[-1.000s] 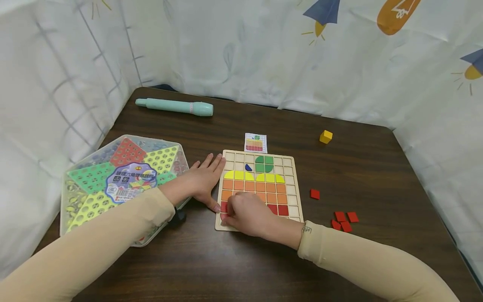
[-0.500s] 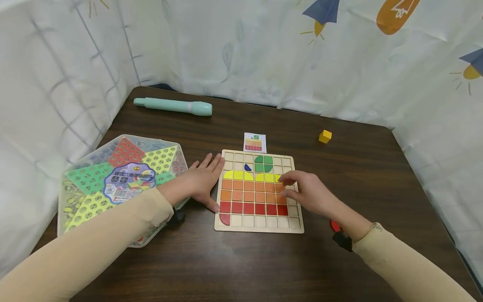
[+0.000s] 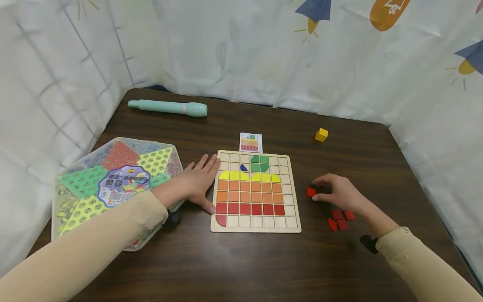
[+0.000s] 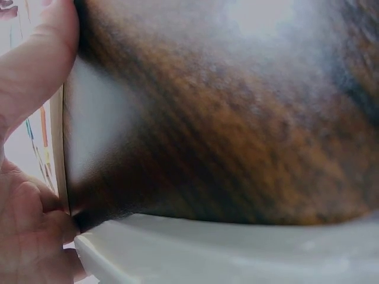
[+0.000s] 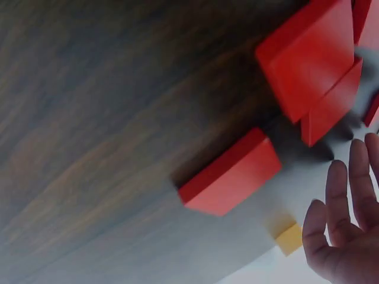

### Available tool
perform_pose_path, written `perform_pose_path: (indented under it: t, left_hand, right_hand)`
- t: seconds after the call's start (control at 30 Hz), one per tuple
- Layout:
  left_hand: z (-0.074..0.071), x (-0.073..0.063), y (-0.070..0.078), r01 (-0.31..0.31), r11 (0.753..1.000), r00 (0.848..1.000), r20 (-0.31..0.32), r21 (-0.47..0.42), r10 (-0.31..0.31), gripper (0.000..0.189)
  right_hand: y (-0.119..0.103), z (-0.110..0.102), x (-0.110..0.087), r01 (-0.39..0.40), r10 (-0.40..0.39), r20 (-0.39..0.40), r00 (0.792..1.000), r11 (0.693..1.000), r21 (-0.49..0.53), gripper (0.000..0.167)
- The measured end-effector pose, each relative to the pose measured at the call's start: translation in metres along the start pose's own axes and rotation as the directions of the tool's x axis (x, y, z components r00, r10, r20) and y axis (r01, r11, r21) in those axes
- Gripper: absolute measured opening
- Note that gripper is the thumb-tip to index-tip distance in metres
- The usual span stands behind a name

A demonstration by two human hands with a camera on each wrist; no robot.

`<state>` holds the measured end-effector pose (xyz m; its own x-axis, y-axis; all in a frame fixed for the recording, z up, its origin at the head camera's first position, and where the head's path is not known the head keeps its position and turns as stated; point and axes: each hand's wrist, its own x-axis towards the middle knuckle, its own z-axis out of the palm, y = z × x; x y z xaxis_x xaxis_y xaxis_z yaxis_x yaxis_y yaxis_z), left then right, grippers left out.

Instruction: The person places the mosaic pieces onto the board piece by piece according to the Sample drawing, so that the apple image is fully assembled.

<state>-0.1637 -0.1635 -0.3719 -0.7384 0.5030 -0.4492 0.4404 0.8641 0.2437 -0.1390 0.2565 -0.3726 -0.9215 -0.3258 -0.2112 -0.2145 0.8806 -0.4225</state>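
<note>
A square wooden grid board (image 3: 295,197) lies on the table, filled with green, yellow, orange and red pieces in rows. My left hand (image 3: 198,183) rests with spread fingers along its left edge; the left wrist view shows the thumb (image 4: 44,56) at that edge. To the right of the board, my right hand (image 3: 338,193) is at a lone red square tile (image 3: 311,192), thumb and forefinger apart on either side of it. In the right wrist view the fingers (image 5: 339,198) look extended. Just below that hand lie several red tiles (image 3: 342,225), including a quarter-round one (image 3: 332,225).
A small picture card (image 3: 250,142) touches the board's top edge. A hexagonal box (image 3: 56,214) of marbles and Chinese checkers stands on the left, close to the left forearm. A mint-green microphone-shaped object (image 3: 166,107) lies at the back left, and a yellow cube (image 3: 321,134) sits at the back right.
My right hand has left the board's lower left corner, where a red quarter-round piece now shows, and moved right to the lone red tile. My left hand stays at the board's edge.
</note>
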Motion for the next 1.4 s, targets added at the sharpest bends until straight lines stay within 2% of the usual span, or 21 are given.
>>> perform_pose_path:
  t: [0.1,0.33,0.5,0.63,0.83,1.07,1.13,1.33,1.4]
  left_hand:
    - [0.001,-0.001,-0.001,-0.006,1.0,1.0,-0.002,0.003,0.006,0.143]
    - [0.003,-0.001,-0.002,0.006,1.0,1.0,-0.001,0.0,-0.006,0.144]
    - [0.005,-0.001,-0.002,0.003,1.0,1.0,0.002,0.005,-0.003,0.144]
    - [0.005,-0.001,-0.002,-0.002,1.0,1.0,-0.004,0.009,0.002,0.144]
    - [0.004,0.0,-0.001,-0.002,1.0,1.0,-0.01,0.008,0.002,0.144]
    - [0.004,0.002,-0.002,0.001,1.0,1.0,-0.016,0.014,0.0,0.145]
    - [0.004,0.002,-0.002,-0.002,1.0,1.0,-0.016,0.014,0.003,0.144]
    - [0.004,0.001,-0.002,0.001,1.0,1.0,-0.014,0.012,-0.001,0.145]
    - [0.004,0.002,-0.002,0.002,1.0,1.0,-0.015,0.011,-0.001,0.145]
  right_hand:
    - [-0.002,0.003,0.001,0.031,-0.031,-0.002,1.0,0.999,-0.024,0.043]
    - [-0.006,0.01,0.002,0.06,-0.061,-0.02,0.998,0.997,-0.05,0.024]
    - [-0.01,0.014,-0.002,0.055,-0.056,-0.037,0.998,0.998,-0.035,0.023]
    - [-0.023,0.017,-0.005,0.074,-0.072,-0.072,0.995,0.997,0.016,0.026]
    - [-0.055,0.026,-0.003,0.164,-0.158,-0.105,0.982,0.985,0.05,0.029]
    - [-0.103,0.04,0.004,0.277,-0.272,-0.059,0.961,0.956,0.099,0.026]
    - [-0.118,0.046,0.006,0.32,-0.318,-0.037,0.947,0.944,0.077,0.026]
    - [-0.161,0.07,0.01,0.463,-0.464,0.004,0.886,0.883,-0.073,0.027]
    - [-0.172,0.076,0.011,0.46,-0.461,0.015,0.887,0.882,-0.103,0.028]
